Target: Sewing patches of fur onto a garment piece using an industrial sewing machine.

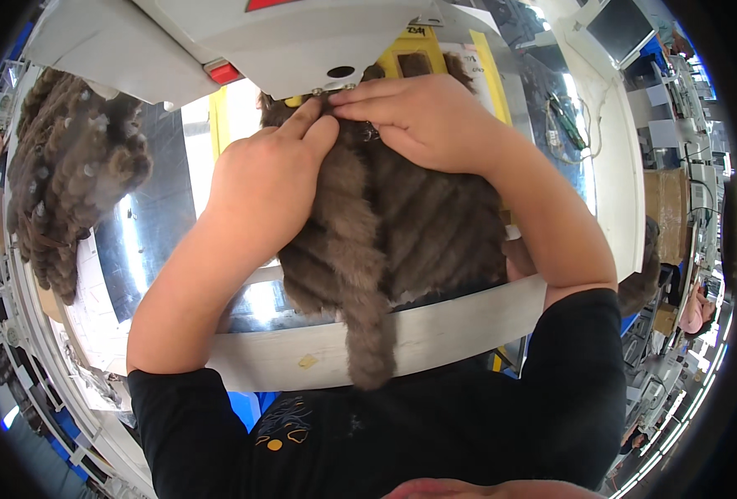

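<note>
A brown fur panel (435, 233) with ribbed bands lies on the worktable below a white sewing machine head (302, 50). Along it runs a narrow fur strip (368, 324), whose lower end hangs over the table's front edge. My left hand (268, 179) is closed, its thumb and forefinger pinching the fur near the machine. From the other side my right hand (426, 116) presses its fingers together on the fur at the same spot, the fingertips almost meeting the left ones. The exact place where they grip is partly hidden under the machine head.
A heap of brown fur pieces (77, 175) lies at the left. Yellow-edged paper patterns (489, 79) are behind the machine. Small tools (564, 121) rest at the right, near a screen (620, 33). The pale table edge (451, 328) runs across the front.
</note>
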